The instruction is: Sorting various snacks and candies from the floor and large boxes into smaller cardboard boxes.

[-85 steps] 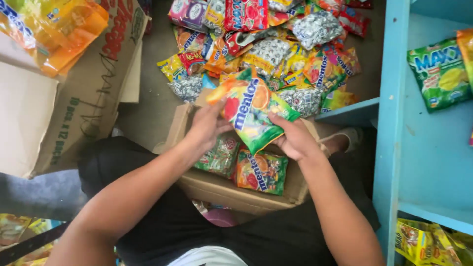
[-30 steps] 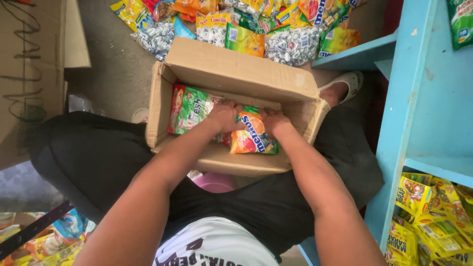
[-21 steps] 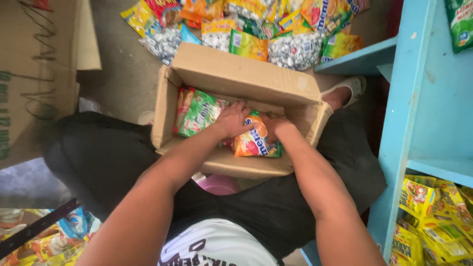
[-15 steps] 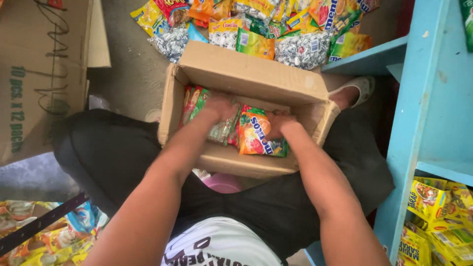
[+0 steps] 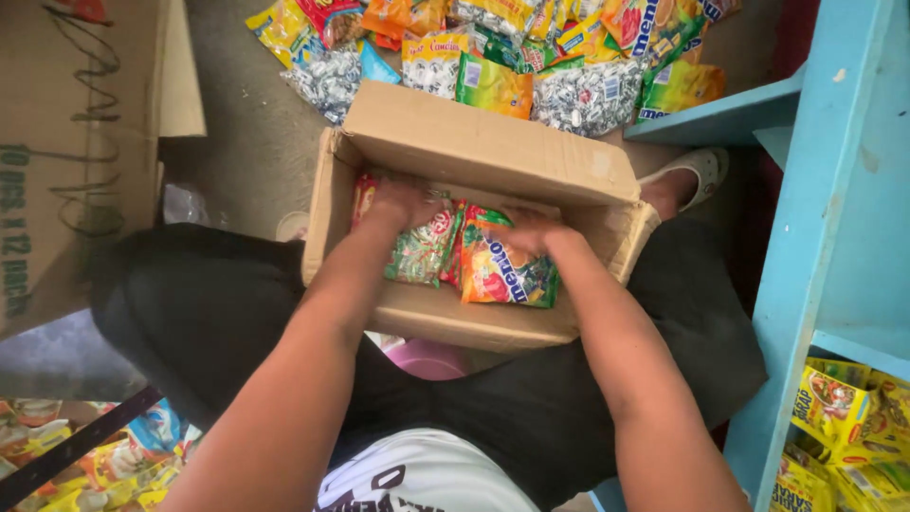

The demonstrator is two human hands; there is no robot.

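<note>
both hands reach into the cardboard box [image 5: 474,152] on the lap: left hand [image 5: 403,199] flat on green candy bag [image 5: 422,251], right hand [image 5: 531,230] gripping orange candy bag [image 5: 498,275] upright, so they pack side by side.

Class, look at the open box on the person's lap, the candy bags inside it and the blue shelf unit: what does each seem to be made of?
Box: brown corrugated cardboard, matte, with creased flaps.
Candy bags: thin glossy plastic film, judging by the crinkles and highlights; the left hand and right hand rest on them.
Shelf unit: probably painted wood, with a flat blue coat chipped in spots.
</note>
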